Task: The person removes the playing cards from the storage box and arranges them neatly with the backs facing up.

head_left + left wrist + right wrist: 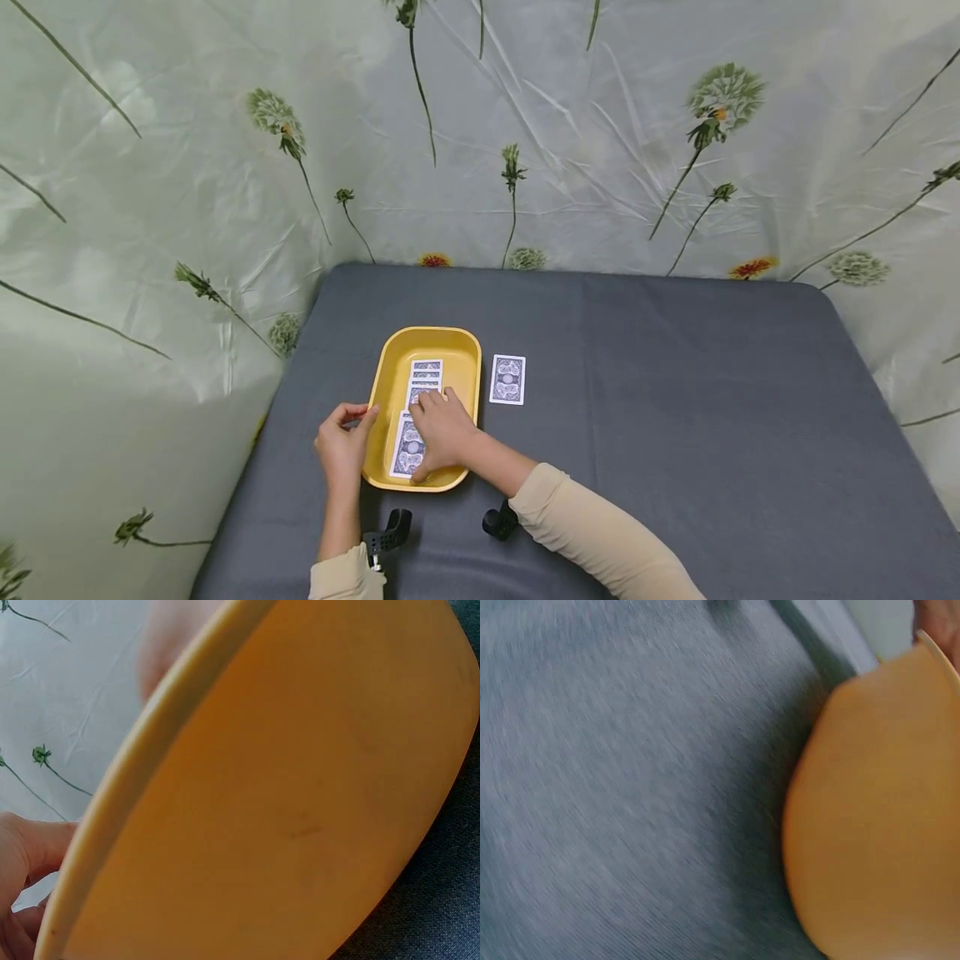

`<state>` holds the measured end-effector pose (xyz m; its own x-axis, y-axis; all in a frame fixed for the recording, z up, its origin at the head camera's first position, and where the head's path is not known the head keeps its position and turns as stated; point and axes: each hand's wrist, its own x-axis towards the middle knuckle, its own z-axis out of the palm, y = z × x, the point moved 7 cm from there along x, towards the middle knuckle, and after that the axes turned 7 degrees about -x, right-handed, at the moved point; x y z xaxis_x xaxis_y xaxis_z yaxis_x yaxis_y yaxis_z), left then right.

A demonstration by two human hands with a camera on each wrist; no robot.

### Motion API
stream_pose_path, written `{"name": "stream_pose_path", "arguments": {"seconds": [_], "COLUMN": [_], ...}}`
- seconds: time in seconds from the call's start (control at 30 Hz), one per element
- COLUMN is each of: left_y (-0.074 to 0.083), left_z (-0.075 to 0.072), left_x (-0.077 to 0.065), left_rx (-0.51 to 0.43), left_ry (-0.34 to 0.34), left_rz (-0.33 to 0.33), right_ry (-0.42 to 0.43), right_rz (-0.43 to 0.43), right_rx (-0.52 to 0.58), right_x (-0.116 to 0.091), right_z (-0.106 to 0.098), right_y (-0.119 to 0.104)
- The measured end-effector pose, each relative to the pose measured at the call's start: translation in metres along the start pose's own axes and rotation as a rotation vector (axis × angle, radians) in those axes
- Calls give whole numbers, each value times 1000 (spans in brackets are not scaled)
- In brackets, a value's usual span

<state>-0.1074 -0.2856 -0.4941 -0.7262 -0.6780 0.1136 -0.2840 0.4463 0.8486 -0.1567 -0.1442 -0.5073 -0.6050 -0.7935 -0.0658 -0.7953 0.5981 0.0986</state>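
A yellow tray (471, 358) holds a column of overlapping playing cards (426, 367) with blue patterned backs. My left hand (343, 446) pinches the tray's left rim between thumb and fingers; in the left wrist view the tray wall hides part of that hand. Reaching over the right rim, my right hand (447, 429) spans the nearest playing card (407, 450), thumb at its lower end and fingers by its upper end. The hand covers the card's right side. The right wrist view shows the tray's outer wall (877, 817) but not the fingers on the card.
One more playing card (507, 380) lies face down on the grey cloth, right of the tray. The cloth-covered table (697, 400) extends to the right. A curtain (555, 108) with dandelion prints hangs behind and to the left. Black wrist mounts (390, 533) sit near both forearms.
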Motion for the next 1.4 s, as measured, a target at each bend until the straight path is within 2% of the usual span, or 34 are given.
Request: {"name": "stream_pose_path", "arguments": {"seconds": [0.17,0.33,0.53,0.73,0.9,1.0,1.13,1.27,1.4], "left_y": [2,3,4,5,5,6,3,2,6], "left_z": [0,-1,0,0,-1,1,4,3,3], "left_x": [0,1,1,3,2,1,-1,-3,-4], "left_rx": [-17,-25,-29,-35,-14,0,9,9,14], "left_ry": [-1,8,9,12,4,3,-13,-2,1], "left_rz": [8,5,2,0,11,17,5,-5,-4], "right_ry": [-23,-3,42,150,276,325,315,305,309], "right_rz": [42,9,14,56,41,4,-38,-32,14], "right_rx": [-51,-68,-6,107,161,225,304,347,356], "right_x": [0,1,1,0,-6,-12,-27,-45,-65], "right_z": [6,7,2,-11,-31,-50,-66,-67,-58], "right_y": [-2,-5,-1,7,14,29,59,93,127]}}
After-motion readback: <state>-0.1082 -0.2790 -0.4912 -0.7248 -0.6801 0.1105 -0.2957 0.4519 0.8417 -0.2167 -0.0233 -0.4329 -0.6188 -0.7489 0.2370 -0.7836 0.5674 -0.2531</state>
